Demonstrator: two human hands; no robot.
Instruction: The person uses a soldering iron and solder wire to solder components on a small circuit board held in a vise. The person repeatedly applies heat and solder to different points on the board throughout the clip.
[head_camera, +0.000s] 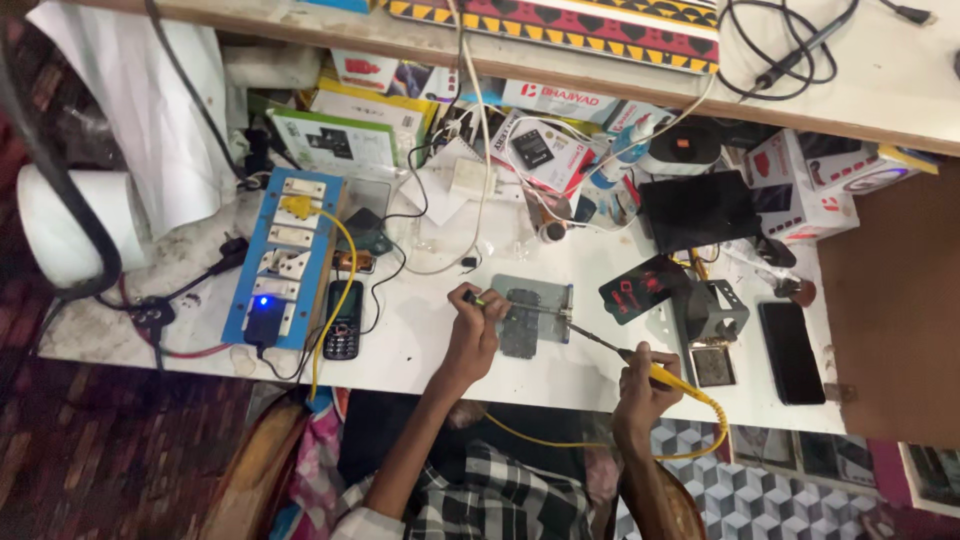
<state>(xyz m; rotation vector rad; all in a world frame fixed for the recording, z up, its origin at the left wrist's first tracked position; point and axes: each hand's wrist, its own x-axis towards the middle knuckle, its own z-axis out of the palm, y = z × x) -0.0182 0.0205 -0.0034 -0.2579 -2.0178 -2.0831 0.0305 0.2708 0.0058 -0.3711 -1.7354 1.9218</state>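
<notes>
My left hand (473, 325) pinches a thin tool with a yellow-green tip over the left edge of a circuit board (522, 322). The board lies in a grey metal holder (540, 298) on the white bench (420, 345). My right hand (645, 385) grips a yellow-handled soldering iron (640, 365). Its dark shaft reaches up and left to the holder's right side. A yellow cord (700, 420) loops from the iron down past my wrist.
A blue socket board (285, 255) with plugs and a lit blue light stands at left, a small keypad phone (343, 320) beside it. A metal iron stand (712, 315), a dark smartphone (790, 352), a black tablet (698, 208) and boxed parts crowd the right and back.
</notes>
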